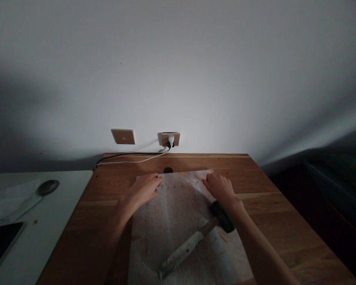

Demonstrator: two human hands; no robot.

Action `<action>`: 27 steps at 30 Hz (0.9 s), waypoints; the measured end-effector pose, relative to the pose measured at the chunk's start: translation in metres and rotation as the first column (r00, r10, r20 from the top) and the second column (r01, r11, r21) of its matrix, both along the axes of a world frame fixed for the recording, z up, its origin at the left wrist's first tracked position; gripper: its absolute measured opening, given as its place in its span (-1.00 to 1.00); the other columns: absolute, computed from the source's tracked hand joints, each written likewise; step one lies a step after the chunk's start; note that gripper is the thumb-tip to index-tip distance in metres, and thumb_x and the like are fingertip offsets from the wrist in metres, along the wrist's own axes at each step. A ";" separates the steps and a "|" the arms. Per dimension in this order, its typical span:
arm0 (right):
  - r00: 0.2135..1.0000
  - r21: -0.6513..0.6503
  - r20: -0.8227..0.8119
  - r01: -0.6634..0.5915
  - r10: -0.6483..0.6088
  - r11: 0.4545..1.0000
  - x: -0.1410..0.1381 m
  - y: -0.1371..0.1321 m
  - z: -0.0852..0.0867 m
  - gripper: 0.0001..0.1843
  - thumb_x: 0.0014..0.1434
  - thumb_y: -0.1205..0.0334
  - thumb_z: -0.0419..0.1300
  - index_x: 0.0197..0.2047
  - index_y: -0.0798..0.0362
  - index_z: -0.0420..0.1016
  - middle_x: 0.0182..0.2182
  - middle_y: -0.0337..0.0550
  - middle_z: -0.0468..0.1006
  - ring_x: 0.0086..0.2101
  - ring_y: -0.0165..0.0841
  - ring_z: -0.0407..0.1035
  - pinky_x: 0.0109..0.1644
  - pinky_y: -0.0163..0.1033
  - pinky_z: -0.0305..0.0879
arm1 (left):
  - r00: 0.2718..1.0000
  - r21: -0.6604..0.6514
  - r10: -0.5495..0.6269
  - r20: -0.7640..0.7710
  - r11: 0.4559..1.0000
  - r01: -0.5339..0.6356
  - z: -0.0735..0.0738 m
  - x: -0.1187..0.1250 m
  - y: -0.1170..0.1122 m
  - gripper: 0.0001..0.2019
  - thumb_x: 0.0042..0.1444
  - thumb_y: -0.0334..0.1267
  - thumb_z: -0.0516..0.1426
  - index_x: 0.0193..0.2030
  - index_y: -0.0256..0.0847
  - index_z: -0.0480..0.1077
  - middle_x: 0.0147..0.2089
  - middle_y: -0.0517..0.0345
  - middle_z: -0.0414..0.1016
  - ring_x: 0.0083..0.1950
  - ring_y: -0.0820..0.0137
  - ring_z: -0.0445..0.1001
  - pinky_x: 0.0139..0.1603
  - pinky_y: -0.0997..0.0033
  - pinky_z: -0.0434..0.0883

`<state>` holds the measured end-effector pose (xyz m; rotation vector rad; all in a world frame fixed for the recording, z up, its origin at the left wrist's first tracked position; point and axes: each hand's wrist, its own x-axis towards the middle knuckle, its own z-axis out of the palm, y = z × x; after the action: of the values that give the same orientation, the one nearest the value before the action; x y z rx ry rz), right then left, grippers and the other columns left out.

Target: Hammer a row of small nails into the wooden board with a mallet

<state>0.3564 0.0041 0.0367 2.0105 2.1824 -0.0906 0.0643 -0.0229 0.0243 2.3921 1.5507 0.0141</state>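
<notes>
A pale board (180, 206) lies on a wooden table (264, 198), with a row of small nails or pins near its far edge. My left hand (145, 187) rests on the board's far left part, fingers curled and pinched near the nail row. My right hand (219, 186) rests on the far right part, fingers bent down onto the board. A hammer (195, 239) with a black head and a worn pale handle lies on the board, its head against my right wrist. Neither hand grips the hammer.
A wall with a switch plate (123, 136) and a socket (169, 139) stands behind the table; a white and a black cable (130, 158) run from it. A white surface (47, 221) on the left bears a dark tablet (2, 241), paper and a round dark object (48, 187).
</notes>
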 end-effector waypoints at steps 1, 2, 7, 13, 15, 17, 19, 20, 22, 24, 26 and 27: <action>1.000 -0.004 -0.006 -0.003 0.003 1.000 0.000 0.000 0.001 -0.67 0.44 0.19 0.09 -0.12 0.17 0.66 -0.14 0.24 0.69 -0.09 -0.01 0.63 -0.14 -0.14 0.45 | 1.000 0.002 -0.004 0.001 1.000 0.004 0.000 0.000 0.000 -0.81 0.11 -0.52 0.15 -0.24 -0.16 0.48 -0.11 0.05 0.55 -0.09 0.24 0.56 -0.12 0.36 0.38; 1.000 -0.006 -0.015 -0.009 0.009 1.000 -0.001 0.000 0.002 -0.68 0.43 0.23 0.09 -0.12 0.17 0.66 -0.13 0.24 0.69 -0.09 -0.01 0.63 -0.14 -0.13 0.45 | 1.000 0.003 -0.008 0.002 1.000 0.008 0.001 0.000 0.000 -0.81 0.10 -0.53 0.15 -0.25 -0.16 0.48 -0.11 0.05 0.55 -0.10 0.24 0.56 -0.11 0.36 0.39; 0.990 0.019 -0.123 -0.062 0.064 0.998 -0.001 -0.004 0.008 -0.69 0.41 0.32 0.05 -0.04 0.20 0.62 -0.04 0.23 0.66 -0.10 -0.05 0.61 -0.15 -0.16 0.41 | 1.000 -0.005 -0.005 -0.026 1.000 0.005 0.009 0.002 -0.003 -0.80 0.13 -0.56 0.12 -0.29 -0.19 0.49 -0.20 0.03 0.59 -0.14 0.23 0.59 -0.16 0.35 0.40; 0.893 -0.108 -0.350 -0.338 0.282 0.935 -0.005 -0.019 0.004 -0.80 0.38 0.11 0.24 -0.20 -0.04 0.68 -0.27 -0.26 0.72 -0.24 -0.40 0.60 -0.15 -0.44 0.35 | 0.999 0.014 0.021 -0.037 1.000 -0.020 0.011 0.007 -0.003 -0.85 0.16 -0.49 0.14 -0.30 -0.22 0.51 -0.19 -0.04 0.63 -0.14 0.15 0.63 -0.17 0.31 0.44; 0.900 -0.088 -0.341 -0.316 0.270 0.945 -0.006 -0.019 0.000 -0.77 0.41 0.12 0.20 -0.18 -0.01 0.67 -0.25 -0.22 0.72 -0.21 -0.38 0.59 -0.12 -0.41 0.34 | 0.998 0.006 0.036 -0.044 0.999 -0.036 0.009 0.007 -0.001 -0.85 0.15 -0.49 0.14 -0.33 -0.23 0.51 -0.20 -0.08 0.64 -0.15 0.13 0.64 -0.17 0.29 0.45; 0.935 -0.035 -0.287 -0.228 0.209 0.973 -0.007 -0.017 -0.003 -0.69 0.47 0.13 0.10 -0.15 0.07 0.64 -0.20 -0.07 0.71 -0.17 -0.28 0.59 -0.10 -0.32 0.34 | 0.998 0.016 0.053 -0.032 0.998 -0.053 0.008 0.008 0.000 -0.86 0.15 -0.48 0.14 -0.33 -0.24 0.51 -0.20 -0.10 0.65 -0.15 0.12 0.64 -0.16 0.28 0.45; 0.966 0.015 -0.221 -0.137 0.137 0.990 -0.008 -0.012 -0.005 -0.63 0.49 0.12 0.03 -0.14 0.13 0.61 -0.16 0.09 0.70 -0.15 -0.16 0.59 -0.13 -0.23 0.35 | 0.998 0.029 0.058 0.016 0.998 -0.058 0.009 0.008 0.000 -0.88 0.15 -0.45 0.15 -0.32 -0.23 0.52 -0.21 -0.06 0.66 -0.16 0.15 0.64 -0.17 0.31 0.43; 0.975 0.029 -0.194 -0.109 0.112 0.994 -0.009 -0.010 -0.006 -0.62 0.49 0.10 0.03 -0.14 0.14 0.60 -0.15 0.14 0.69 -0.15 -0.12 0.60 -0.16 -0.20 0.35 | 0.997 0.027 0.056 0.053 0.998 -0.057 0.011 0.009 0.000 -0.89 0.14 -0.44 0.16 -0.31 -0.22 0.52 -0.22 -0.03 0.66 -0.17 0.18 0.63 -0.18 0.33 0.41; 0.983 0.034 -0.155 -0.092 0.096 0.995 -0.011 -0.006 -0.008 -0.64 0.47 0.11 0.06 -0.17 0.13 0.61 -0.15 0.18 0.69 -0.16 -0.06 0.61 -0.21 -0.18 0.35 | 0.990 -0.002 0.038 0.134 0.999 -0.038 0.014 0.012 -0.003 -0.90 0.12 -0.44 0.18 -0.32 -0.20 0.52 -0.26 0.06 0.65 -0.21 0.25 0.62 -0.21 0.39 0.37; 0.985 0.030 -0.136 -0.105 0.108 0.994 -0.014 -0.004 -0.010 -0.67 0.45 0.16 0.08 -0.19 0.12 0.61 -0.17 0.18 0.69 -0.15 -0.07 0.61 -0.21 -0.19 0.35 | 0.977 -0.055 0.001 0.214 0.998 0.011 0.016 0.015 -0.007 -0.90 0.12 -0.44 0.20 -0.32 -0.18 0.53 -0.28 0.13 0.65 -0.24 0.32 0.60 -0.25 0.44 0.33; 0.983 0.028 -0.134 -0.121 0.123 0.992 -0.016 -0.002 -0.012 -0.72 0.43 0.25 0.09 -0.21 0.11 0.61 -0.17 0.15 0.70 -0.14 -0.10 0.61 -0.19 -0.21 0.34 | 0.961 -0.125 -0.051 0.270 0.988 0.087 0.016 0.018 -0.010 -0.90 0.12 -0.40 0.24 -0.24 -0.15 0.56 -0.29 0.18 0.64 -0.26 0.35 0.59 -0.29 0.46 0.31; 0.982 0.028 -0.139 -0.129 0.131 0.991 -0.016 -0.001 -0.012 -0.74 0.41 0.29 0.09 -0.21 0.10 0.61 -0.17 0.13 0.70 -0.14 -0.12 0.61 -0.18 -0.22 0.34 | 0.955 -0.154 -0.069 0.287 0.981 0.117 0.016 0.019 -0.011 -0.88 0.12 -0.37 0.26 -0.19 -0.13 0.57 -0.29 0.19 0.64 -0.26 0.34 0.59 -0.30 0.47 0.31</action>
<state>0.3400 0.0028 0.0245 1.9187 2.4028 -0.2006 0.0833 -0.0342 0.0399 2.2159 1.2563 0.1865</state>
